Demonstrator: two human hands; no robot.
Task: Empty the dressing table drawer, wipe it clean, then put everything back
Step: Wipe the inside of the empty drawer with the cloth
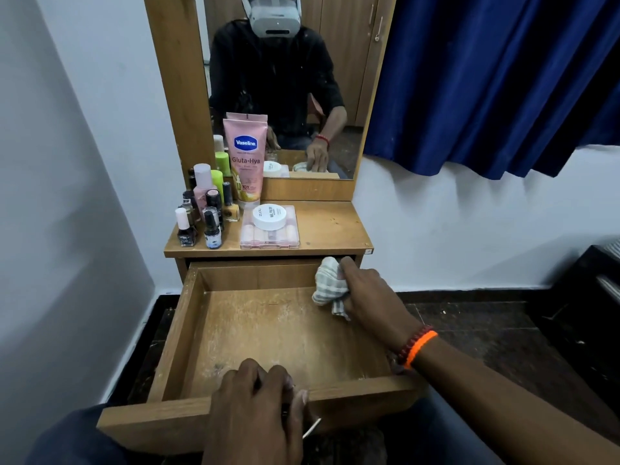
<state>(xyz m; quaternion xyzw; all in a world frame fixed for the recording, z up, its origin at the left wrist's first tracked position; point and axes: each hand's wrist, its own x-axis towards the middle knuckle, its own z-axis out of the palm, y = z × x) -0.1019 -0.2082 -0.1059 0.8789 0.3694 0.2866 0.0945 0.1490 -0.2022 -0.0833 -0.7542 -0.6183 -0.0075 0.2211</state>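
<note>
Right hand (pixel 365 290) bunches a checked cloth (pixel 330 286), fingers curled round it, pressed into the drawer's far right corner against the side wall. Left hand (pixel 258 407) curls over the drawer front, fingers hooked on the top edge; a thin pale object pokes out under it, too small to tell what. Drawer (pixel 188 330) pulled well out, nothing inside but the cloth; bottom panel scuffed and dusty-looking, pale streaks. Handle of the drawer hidden by the left hand. Right wrist wears an orange band (pixel 421 347) and a dark red one beside it. Dressing table top (pixel 332 226) holds the removed things: nail polish bottles (pixel 201 216) clustered at left, pink tube (pixel 246 159) upright against the mirror frame, clear box (pixel 270 234) with a round white tub (pixel 269 216) on it. Labels on small bottles unreadable. Mirror (pixel 285 78) reflects the person, top cut off. Blue curtain (pixel 496 78) at right, white walls, dark floor. Dark object at far right edge cut off. Right forearm reaches diagonally from lower right; left arm enters from bottom, dark sleeve.
</note>
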